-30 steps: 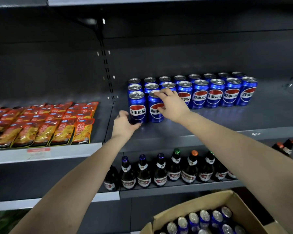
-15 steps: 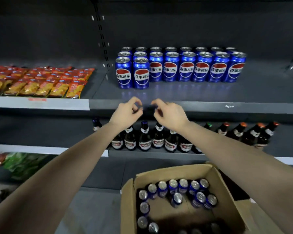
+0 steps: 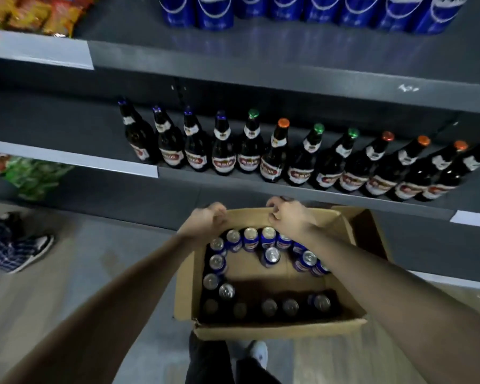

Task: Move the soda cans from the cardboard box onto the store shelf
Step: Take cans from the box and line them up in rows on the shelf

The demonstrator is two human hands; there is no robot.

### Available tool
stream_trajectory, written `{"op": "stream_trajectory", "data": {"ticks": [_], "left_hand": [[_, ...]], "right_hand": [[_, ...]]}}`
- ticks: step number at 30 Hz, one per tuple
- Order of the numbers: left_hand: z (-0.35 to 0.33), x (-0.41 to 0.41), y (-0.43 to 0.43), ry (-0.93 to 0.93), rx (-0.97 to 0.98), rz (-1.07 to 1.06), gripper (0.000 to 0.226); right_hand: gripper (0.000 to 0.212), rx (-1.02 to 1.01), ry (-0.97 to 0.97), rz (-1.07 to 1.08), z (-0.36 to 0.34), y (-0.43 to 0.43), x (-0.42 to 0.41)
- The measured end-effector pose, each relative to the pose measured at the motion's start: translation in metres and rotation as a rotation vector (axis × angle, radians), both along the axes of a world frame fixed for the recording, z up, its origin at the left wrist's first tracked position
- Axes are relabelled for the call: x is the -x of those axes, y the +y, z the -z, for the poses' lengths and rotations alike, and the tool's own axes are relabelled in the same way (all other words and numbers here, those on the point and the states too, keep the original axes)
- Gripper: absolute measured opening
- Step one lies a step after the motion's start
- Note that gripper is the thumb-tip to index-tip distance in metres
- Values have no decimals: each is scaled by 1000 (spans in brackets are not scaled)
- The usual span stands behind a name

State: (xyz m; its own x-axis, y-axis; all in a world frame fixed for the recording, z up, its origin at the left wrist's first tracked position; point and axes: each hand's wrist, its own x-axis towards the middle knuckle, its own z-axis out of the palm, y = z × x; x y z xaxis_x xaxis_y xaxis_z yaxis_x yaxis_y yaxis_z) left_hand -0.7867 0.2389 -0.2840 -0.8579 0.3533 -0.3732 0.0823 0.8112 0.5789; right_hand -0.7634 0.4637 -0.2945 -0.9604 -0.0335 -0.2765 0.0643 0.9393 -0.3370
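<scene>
So the view is tipping way down compared with 1 second ago: back then both hands were up on the store shelf [image 3: 302, 55] nudging the front 2 cans into line, and now they're hanging over the far edge of the cardboard box [image 3: 277, 328] on the floor. That's basically 1 round trip finishing and the next one starting.

The left hand [image 3: 204, 221] is coming in empty, fingers loosely curled together, gripping nothing. Same with the right hand [image 3: 287, 217], curled and empty, sitting just above the back row of soda cans [image 3: 251, 239] in the box. Neither one is touching a can yet as far as I can tell.

The shelved cans [image 3: 288, 11] are peeking in at the top of the frame, only their lower halves showing. The row of beer bottles [image 3: 223, 151] is sitting on the shelf below them.

I'm guessing there's a fair bit left, since the box is looking around half full: cans lining the far, left and near sides, bare cardboard in the middle. Next grab is probably those back-row cans, 1 per hand.
</scene>
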Motion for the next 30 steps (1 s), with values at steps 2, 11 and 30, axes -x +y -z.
{"op": "stream_trajectory", "data": {"ticks": [2,11,30], "left_hand": [[26,0,4,-7,88,27,30],[180,44,33,-105,137,61,44],[395,53,60,171,367,187,55]], "right_hand": [[34,9,-29,-7,29,-1,0],[60,-40,-247,-65,186,-23,39],[58,-269,-57,-81,369,-37,53]]}}
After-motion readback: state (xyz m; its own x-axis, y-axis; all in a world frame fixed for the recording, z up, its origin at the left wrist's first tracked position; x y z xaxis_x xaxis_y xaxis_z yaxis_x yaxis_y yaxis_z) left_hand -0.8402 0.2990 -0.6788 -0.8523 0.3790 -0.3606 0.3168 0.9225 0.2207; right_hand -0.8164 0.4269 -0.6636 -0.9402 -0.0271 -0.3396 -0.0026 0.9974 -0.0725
